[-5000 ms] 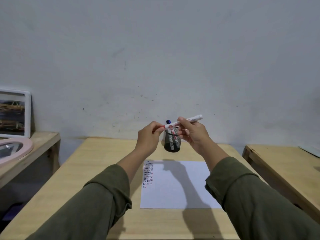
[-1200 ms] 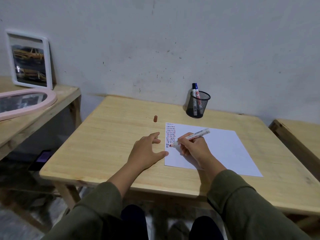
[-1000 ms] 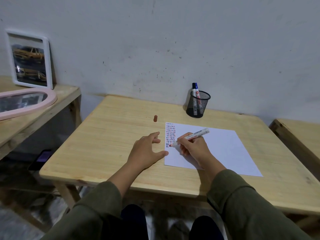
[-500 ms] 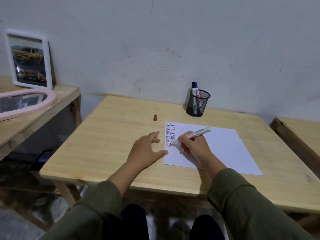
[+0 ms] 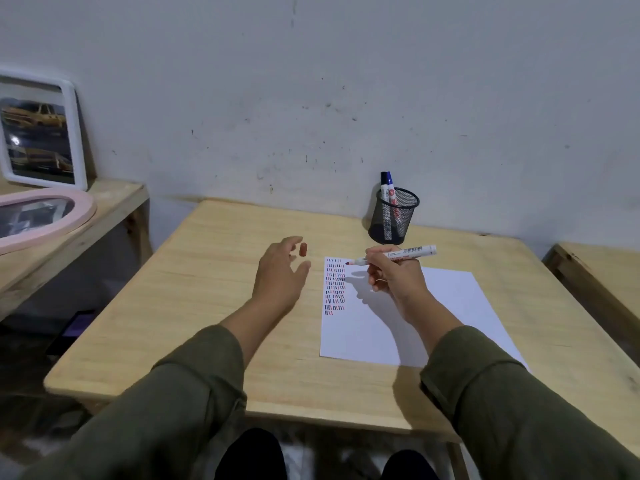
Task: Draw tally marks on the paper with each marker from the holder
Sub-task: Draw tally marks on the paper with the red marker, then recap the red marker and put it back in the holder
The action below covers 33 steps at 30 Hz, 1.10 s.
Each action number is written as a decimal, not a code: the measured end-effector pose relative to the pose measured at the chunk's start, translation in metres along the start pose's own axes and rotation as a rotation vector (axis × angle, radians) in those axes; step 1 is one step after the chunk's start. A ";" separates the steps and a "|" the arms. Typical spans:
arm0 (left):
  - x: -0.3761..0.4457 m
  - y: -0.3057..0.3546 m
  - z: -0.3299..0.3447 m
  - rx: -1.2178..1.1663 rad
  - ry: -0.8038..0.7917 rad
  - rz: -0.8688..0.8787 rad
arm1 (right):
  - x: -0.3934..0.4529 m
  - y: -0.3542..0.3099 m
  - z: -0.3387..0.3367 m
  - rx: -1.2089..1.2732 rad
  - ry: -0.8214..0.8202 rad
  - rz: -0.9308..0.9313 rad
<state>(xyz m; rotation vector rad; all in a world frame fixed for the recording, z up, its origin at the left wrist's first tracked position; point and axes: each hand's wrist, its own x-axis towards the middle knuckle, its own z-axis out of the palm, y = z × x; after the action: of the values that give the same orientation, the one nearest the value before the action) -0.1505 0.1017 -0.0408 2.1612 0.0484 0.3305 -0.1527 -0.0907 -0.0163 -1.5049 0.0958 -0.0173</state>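
- Red marker (image 5: 398,255) at centre right of the frame, uncapped, held nearly level above the upper left corner of the paper (image 5: 415,317), red tip pointing left and clear of the sheet.
- Right hand (image 5: 394,275) wrapped around the marker's front half, fingers (image 5: 375,252) pinched on the barrel just behind the tip.
- Left hand (image 5: 280,271) at centre frame, raised over the bench (image 5: 207,289), fingers spread wide and holding nothing, reaching toward the red cap (image 5: 303,250), fingertips just beside it.
- Likely light, rigid and smooth: a plastic barrel, easy to pinch, apt to roll if laid down. Best held near the tip for drawing, at mid-barrel for recapping.
- Cap small, short and round-sided, lying on bare wood left of the paper; probably prone to rolling or skidding under a careless touch, so a two-finger pinch across its sides seems right.
- Paper thin and loose, nothing pinning it at this instant; likely to slide on the smooth wood if pushed sideways.
- Column of red, blue and dark tally marks down the sheet's left edge; most of the page blank.
- Black mesh holder (image 5: 394,216) at upper centre right near the wall, with a blue-capped marker (image 5: 386,188) and another standing inside; light, perhaps tippy when a marker goes back in.
- Pale, flat wooden bench against a scuffed grey wall (image 5: 311,81).
- Second wooden surface at the left edge carrying a white picture frame (image 5: 41,133) and a pink-rimmed mirror (image 5: 41,216); another wooden surface at the right edge.
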 end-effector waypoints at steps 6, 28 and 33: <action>0.047 0.000 0.012 0.047 -0.046 -0.063 | 0.023 -0.007 -0.001 0.004 -0.011 -0.009; 0.047 0.039 0.024 -0.744 0.040 -0.365 | 0.034 -0.022 0.009 0.076 -0.053 -0.077; 0.035 0.058 0.019 -0.883 0.020 -0.415 | 0.021 -0.034 0.010 0.086 -0.067 -0.097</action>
<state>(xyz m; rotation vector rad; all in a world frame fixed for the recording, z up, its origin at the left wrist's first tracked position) -0.1173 0.0584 0.0038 1.2315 0.2992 0.0934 -0.1290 -0.0845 0.0169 -1.4217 -0.0314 -0.0481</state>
